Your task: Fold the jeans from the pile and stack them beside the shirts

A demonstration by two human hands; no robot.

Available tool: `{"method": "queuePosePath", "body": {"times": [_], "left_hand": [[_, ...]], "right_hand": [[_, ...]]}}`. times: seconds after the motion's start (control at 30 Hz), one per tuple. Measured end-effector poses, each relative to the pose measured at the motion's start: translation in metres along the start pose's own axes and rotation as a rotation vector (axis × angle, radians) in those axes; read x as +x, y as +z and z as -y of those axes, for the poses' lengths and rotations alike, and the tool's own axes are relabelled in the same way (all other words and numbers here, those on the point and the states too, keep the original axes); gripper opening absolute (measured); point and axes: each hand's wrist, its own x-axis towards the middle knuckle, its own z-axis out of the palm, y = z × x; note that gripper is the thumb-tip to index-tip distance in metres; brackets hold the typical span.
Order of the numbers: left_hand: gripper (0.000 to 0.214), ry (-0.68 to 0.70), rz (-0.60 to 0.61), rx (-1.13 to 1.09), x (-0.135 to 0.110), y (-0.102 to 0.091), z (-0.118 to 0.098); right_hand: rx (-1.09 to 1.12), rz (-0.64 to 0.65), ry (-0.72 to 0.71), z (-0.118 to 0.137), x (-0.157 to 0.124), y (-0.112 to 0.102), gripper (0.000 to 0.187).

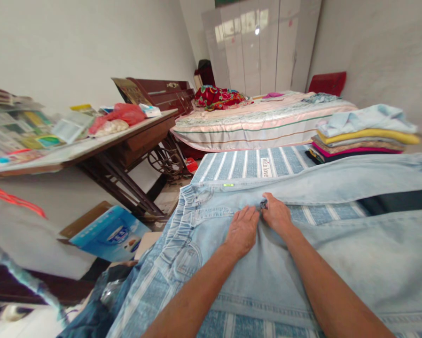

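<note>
Jeans [355,263]: pale blue denim, spread flat across the near half of the scene on a blue-and-white striped sheet [239,164].
Long axis: left to right, with the elastic waistband [183,211] at the left end and the legs running off past the right edge.
Fly fastener [263,204]: small dark metal piece at the front opening, right of the waistband, just beyond both hands on the far side. Zip pull or button, too small to tell.
Right hand [277,215]: the nearer of the two to the fastener. Thumb and forefinger tips closed on it in a pinch, other fingers curled in.
Left hand [244,230]: palm down on the denim just left of the fastener, fingers straight and pressed together, gripping nothing, fingertips close beside the right hand.
Direction from fingers: fastener at the very tips of the right hand, slightly far and right of the left fingertips.
Forearms: both entering from the near edge and converging on the fly.
Folded clothes [362,136]: stack at far right, well apart from the hands.
Wooden table [136,136]: far left, cluttered, well apart.
Blue box [108,232]: on the floor at near left, beside the sheet's edge.
</note>
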Motion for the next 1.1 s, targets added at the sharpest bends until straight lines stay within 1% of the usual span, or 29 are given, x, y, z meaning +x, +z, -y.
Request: {"method": "queuePosePath", "body": {"times": [0.1, 0.17, 0.33, 0.53, 0.63, 0.77, 0.83, 0.9, 1.0, 1.1], "left_hand": [[0.041, 0.035, -0.051, -0.101, 0.010, 0.001, -0.006], [0.038, 0.030, -0.064, -0.133, 0.013, 0.005, -0.008], [0.043, 0.012, -0.074, -0.089, 0.011, 0.015, -0.006], [0.046, -0.018, -0.061, -0.040, 0.010, 0.015, -0.005], [0.045, 0.005, -0.054, -0.026, 0.011, 0.015, -0.004], [0.045, 0.029, -0.056, 0.002, 0.014, 0.016, 0.000], [0.045, 0.046, -0.070, 0.014, 0.016, 0.017, 0.003], [0.045, 0.062, -0.102, 0.019, 0.020, 0.019, 0.007], [0.045, 0.085, -0.139, 0.018, 0.025, 0.024, 0.012], [0.044, 0.105, -0.163, 0.032, 0.028, 0.027, 0.015]], "right_hand": [[0.010, 0.005, 0.010, 0.001, 0.000, -0.001, 0.045], [0.020, 0.007, 0.015, 0.000, 0.001, -0.001, 0.046], [0.049, 0.025, 0.013, -0.004, 0.005, -0.002, 0.045], [0.072, 0.067, -0.031, -0.012, 0.010, -0.006, 0.041], [0.047, 0.070, -0.043, -0.014, 0.010, -0.017, 0.041], [-0.027, 0.027, -0.042, -0.023, 0.001, -0.043, 0.035], [-0.075, -0.021, -0.015, -0.036, -0.008, -0.059, 0.032], [-0.129, -0.092, 0.040, -0.056, -0.020, -0.077, 0.031], [-0.218, -0.234, 0.167, -0.097, -0.047, -0.108, 0.028], [-0.301, -0.394, 0.320, -0.146, -0.076, -0.143, 0.034]]}}
